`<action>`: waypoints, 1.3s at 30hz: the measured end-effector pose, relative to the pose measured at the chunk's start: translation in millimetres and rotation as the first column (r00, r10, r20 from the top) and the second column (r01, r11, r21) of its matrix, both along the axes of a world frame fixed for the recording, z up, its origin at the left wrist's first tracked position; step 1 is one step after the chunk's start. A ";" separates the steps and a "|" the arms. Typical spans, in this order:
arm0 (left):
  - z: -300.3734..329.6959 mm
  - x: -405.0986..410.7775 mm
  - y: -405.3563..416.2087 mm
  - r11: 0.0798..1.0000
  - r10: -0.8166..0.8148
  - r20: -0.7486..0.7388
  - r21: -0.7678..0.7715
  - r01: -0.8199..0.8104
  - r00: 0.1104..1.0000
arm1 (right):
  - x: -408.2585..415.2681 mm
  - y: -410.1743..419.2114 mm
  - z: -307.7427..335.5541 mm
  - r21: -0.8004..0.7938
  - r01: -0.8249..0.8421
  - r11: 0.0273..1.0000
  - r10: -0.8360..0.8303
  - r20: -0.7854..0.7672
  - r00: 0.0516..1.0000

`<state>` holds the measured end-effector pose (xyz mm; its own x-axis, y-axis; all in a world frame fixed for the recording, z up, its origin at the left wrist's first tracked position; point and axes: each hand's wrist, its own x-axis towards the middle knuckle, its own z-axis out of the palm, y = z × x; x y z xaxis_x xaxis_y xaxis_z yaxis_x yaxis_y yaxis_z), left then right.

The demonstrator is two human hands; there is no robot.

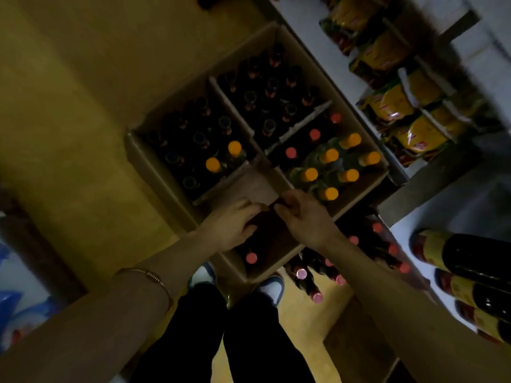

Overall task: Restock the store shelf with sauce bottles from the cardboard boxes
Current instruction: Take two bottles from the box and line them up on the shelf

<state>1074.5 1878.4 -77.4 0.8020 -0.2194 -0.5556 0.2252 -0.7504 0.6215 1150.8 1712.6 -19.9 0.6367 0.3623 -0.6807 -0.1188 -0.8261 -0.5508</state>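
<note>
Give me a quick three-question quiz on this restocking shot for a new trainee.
1. True or false: both hands are at the near compartment of the box.
2. What colour are the caps clustered in the compartment nearest the shelf? A orange, B green, C white.
3. Which wrist wears the bangle?

Key: 1 true: left hand and right hand meet there. 2 A. 3 left.

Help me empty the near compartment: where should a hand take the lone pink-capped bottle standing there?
Grip the pink-capped bottle by its neck just under the cap, coming straight down from above. It stands upright against the box's near wall, so only its top seems reachable.
</note>
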 end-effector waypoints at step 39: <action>-118.6 18.6 8.4 0.848 0.520 -0.001 -0.122 -0.516 0.854 | 63.5 34.2 -129.7 -0.044 0.004 0.999 0.012 0.371 0.929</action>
